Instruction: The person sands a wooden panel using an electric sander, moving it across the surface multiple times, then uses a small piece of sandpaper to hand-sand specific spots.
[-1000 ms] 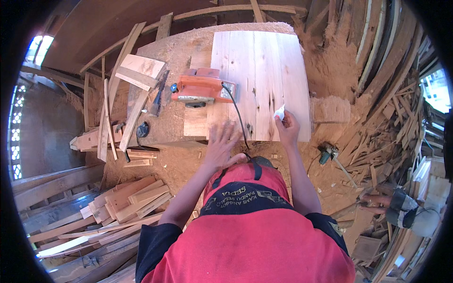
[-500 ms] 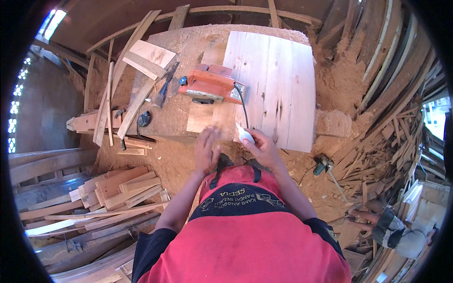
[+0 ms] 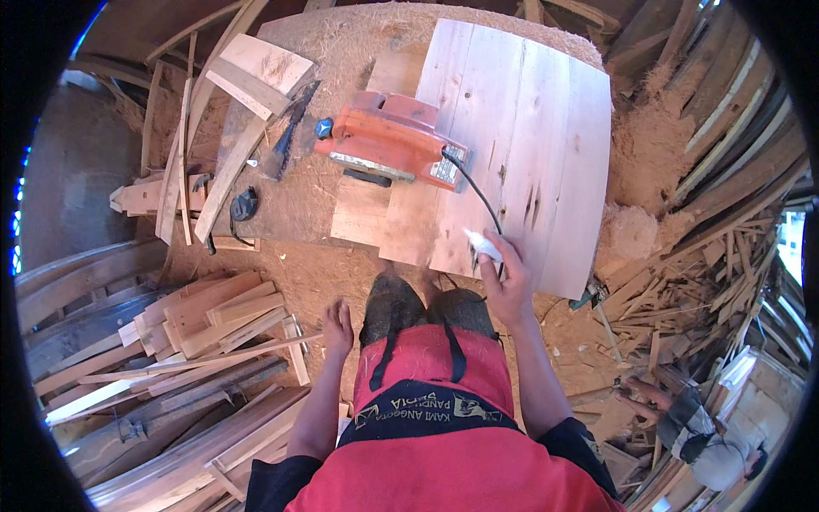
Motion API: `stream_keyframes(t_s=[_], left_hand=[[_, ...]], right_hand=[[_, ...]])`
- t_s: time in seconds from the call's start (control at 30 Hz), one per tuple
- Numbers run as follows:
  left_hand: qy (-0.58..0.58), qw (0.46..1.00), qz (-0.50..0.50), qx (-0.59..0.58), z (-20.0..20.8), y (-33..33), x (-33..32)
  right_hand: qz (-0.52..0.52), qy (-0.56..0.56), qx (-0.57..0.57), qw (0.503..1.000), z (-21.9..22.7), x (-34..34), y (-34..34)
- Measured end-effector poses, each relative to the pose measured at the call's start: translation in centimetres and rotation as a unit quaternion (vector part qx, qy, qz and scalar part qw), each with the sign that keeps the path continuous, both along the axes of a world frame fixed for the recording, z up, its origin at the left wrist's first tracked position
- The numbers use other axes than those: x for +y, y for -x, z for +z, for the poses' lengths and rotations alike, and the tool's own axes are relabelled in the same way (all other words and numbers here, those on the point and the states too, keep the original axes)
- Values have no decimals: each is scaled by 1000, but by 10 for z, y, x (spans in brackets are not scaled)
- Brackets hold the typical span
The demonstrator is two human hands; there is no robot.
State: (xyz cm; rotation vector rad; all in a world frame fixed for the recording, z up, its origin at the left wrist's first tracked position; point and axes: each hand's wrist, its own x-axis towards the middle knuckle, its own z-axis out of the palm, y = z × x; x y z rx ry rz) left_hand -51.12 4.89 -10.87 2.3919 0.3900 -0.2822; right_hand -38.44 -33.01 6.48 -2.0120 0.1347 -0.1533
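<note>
A small white piece [image 3: 485,246] — chalk or a wad, too small to tell — sits pinched in the fingers of the right hand [image 3: 505,286] at the near edge of the pale glued-up panel [image 3: 520,145] on the sawdusty bench [image 3: 294,192]. Working it well likely means keeping clear of the black cord [image 3: 478,192] running from the orange power planer [image 3: 394,141]. The left hand [image 3: 338,324] hangs loosely open, empty, beside the apron [image 3: 422,375]. The planer's underside is hidden.

Bare panel [image 3: 546,145] right of the orange planer [image 3: 388,141] lies open; its cord [image 3: 478,192] crosses the near edge.
</note>
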Motion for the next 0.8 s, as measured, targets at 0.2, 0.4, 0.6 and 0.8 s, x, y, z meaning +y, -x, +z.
stream_keyframes(t_s=[0.2,0.4,0.6,0.8], left_hand=[[6,966,-19,258,-8,76,42],[53,978,52,196,-31,48,38],[139,984,52,98,-29,-22,7],[107,983,17,145,-9,-39,-6]], right_hand=[[14,-150,46,987,-11,13,-2],[37,-191,107,975,-40,10,-12],[-7,-210,119,970,-47,12,-15],[0,-198,132,971,-49,8,-16]])
